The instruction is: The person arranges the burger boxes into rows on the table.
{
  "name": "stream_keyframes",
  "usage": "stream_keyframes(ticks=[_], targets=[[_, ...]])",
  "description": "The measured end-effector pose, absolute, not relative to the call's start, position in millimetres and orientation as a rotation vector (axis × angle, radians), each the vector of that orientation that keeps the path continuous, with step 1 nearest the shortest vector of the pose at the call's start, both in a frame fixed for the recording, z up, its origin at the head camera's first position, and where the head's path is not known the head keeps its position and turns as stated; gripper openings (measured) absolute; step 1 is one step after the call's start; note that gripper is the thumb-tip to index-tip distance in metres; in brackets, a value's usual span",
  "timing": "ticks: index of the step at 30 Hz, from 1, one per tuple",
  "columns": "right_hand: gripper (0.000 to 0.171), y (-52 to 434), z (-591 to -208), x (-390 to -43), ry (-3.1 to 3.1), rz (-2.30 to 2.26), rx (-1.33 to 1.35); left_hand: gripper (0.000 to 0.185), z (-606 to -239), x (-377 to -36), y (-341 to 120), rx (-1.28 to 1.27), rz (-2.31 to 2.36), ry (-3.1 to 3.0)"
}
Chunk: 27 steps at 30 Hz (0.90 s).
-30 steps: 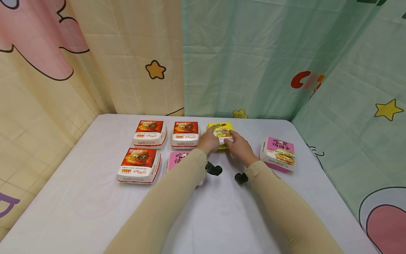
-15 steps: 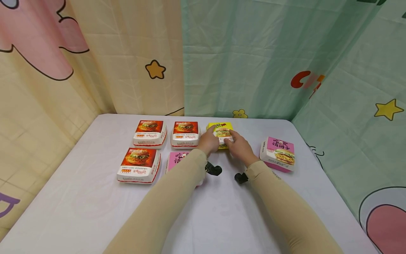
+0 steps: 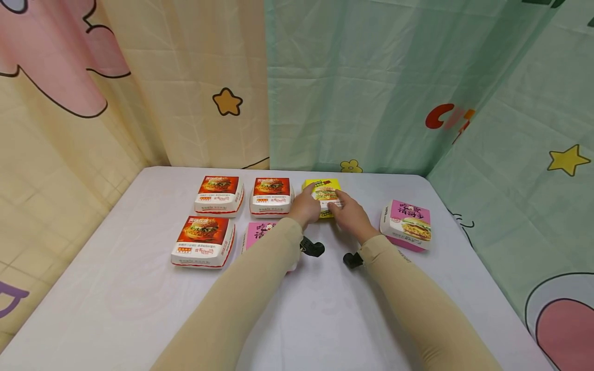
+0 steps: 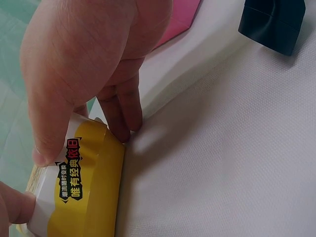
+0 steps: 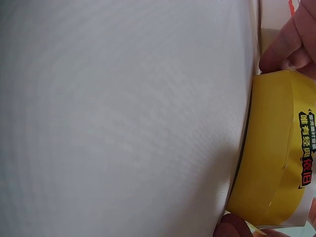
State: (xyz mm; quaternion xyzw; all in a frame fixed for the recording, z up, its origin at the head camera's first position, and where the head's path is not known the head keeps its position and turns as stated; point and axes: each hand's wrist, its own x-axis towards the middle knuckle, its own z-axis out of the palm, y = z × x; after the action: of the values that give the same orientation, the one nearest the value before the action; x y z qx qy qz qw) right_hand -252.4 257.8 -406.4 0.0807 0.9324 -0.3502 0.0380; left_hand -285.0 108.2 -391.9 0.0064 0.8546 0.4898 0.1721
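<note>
Both hands clamped on the yellow burger box point(image 3: 325, 195) at the far middle of the desk point(image 3: 116, 304): left hand point(image 3: 304, 207) gripping its left side, index finger on the lid, curled fingers point(image 4: 121, 111) against the box wall; right hand point(image 3: 349, 216) holding the right side, thumb on top. Box flat on the white cloth, just right of two red burger boxes point(image 3: 271, 196) in the back row. Third red box point(image 3: 203, 241) nearer, a pink box point(image 3: 260, 232) partly hidden under the left sleeve, another pink box point(image 3: 407, 224) well apart to the right.
</note>
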Motion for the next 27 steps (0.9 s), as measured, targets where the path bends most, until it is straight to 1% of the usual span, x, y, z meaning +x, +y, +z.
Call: stream_keyframes(ticks=[27], targets=[[0.068,258.7,-406.4,-252.0,2.866,-1.075,0.233,0.065,-393.2,-285.8,108.7,0.031,1.394,2.440]])
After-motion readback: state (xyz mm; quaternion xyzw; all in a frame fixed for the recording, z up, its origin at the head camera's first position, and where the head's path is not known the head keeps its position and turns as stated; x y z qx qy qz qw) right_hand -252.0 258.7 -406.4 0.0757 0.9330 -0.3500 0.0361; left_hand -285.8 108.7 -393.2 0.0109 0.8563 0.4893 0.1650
